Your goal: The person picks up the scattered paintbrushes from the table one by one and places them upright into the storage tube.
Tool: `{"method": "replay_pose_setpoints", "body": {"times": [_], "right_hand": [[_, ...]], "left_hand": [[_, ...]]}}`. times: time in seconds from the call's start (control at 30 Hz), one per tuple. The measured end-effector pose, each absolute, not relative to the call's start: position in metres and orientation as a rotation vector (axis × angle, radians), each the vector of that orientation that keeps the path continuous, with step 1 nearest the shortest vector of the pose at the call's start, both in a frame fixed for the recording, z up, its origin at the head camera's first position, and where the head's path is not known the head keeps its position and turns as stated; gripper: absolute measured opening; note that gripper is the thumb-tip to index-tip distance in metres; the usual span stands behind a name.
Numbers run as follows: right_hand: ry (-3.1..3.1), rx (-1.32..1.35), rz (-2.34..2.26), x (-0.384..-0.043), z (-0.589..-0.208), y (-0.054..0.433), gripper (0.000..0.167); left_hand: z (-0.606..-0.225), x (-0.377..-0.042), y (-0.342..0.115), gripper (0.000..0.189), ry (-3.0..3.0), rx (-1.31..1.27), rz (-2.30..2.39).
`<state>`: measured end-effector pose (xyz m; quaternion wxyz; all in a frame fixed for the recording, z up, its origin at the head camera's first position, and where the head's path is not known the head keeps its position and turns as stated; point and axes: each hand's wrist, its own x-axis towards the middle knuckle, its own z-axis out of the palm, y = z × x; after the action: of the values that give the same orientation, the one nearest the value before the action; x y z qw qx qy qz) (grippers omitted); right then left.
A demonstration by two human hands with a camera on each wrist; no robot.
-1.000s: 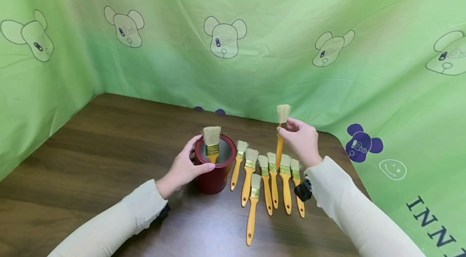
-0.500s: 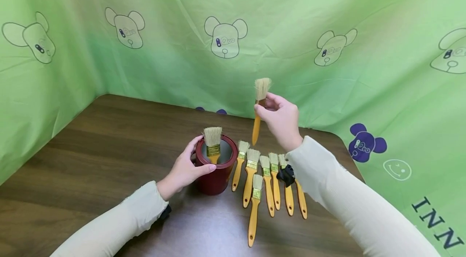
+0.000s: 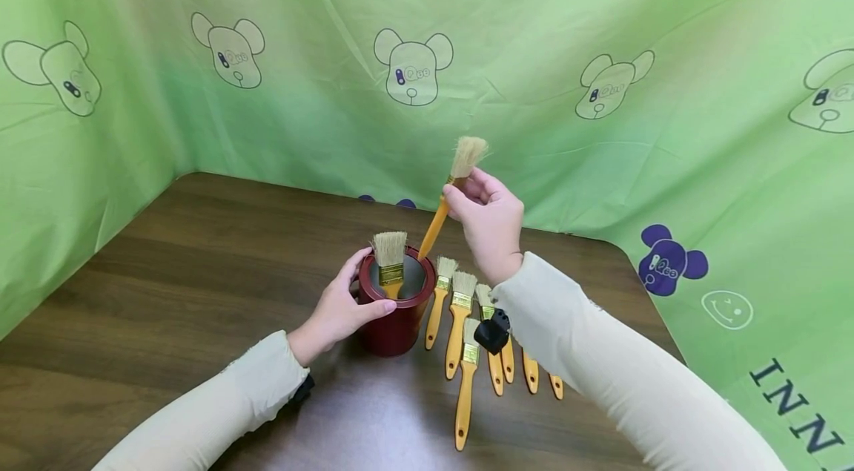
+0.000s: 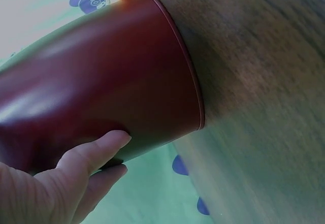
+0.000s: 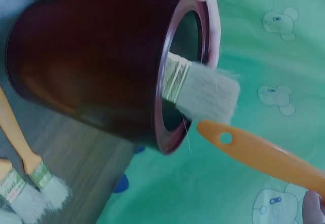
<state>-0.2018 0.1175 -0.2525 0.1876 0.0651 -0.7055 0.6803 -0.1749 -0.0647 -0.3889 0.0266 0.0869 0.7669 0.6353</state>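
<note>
One green cloth (image 3: pixel 300 130) starts well to the left of all the fingers and goes on behind them, with five pale mouse faces on it, and one brown table (image 3: pixel 200 256) is below them. Next comes one pale left sleeve (image 3: pixel 233 397), then one left hand (image 3: pixel 340 308), which holds one dark red pot (image 3: pixel 390 330). Its thumb is on the front by the rim and its other fingers go round the far left side. The pot stands up on the table. One wide brush (image 3: pixel 390 259) is inside it, just past the left thumb, hairs up. Then comes one second brush (image 3: pixel 437 222), pinched near its metal part by the fingers of one right hand (image 3: pixel 492 226). Its hairs stick up above those fingers, and its yellow handle points down and left to the pot's rim; I cannot tell if it touches. Below the right fingers, seven brushes (image 3: pixel 457 330) lie on the table, some partly hidden by the arm, so I count nine brushes. To the right of the right fingers are one pale right sleeve (image 3: pixel 620 360), one purple mouse head (image 3: pixel 667 263) and one smiley face (image 3: pixel 727 309).
</note>
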Motion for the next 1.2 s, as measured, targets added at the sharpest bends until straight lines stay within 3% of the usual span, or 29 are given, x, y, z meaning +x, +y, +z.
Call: {"method": "replay_pose_setpoints", "body": {"times": [0.6, 1.2], "right_hand": [[-2.275, 0.279, 1.882, -0.197, -0.279, 0.119, 0.049], [-2.373, 0.233, 1.842, -0.194, -0.310, 0.127, 0.042]], "left_hand": [[-0.390, -0.172, -0.062, 0.086, 2.386, 0.259, 1.953], [-0.388, -0.171, -0.062, 0.083, 2.383, 0.288, 1.990]]}}
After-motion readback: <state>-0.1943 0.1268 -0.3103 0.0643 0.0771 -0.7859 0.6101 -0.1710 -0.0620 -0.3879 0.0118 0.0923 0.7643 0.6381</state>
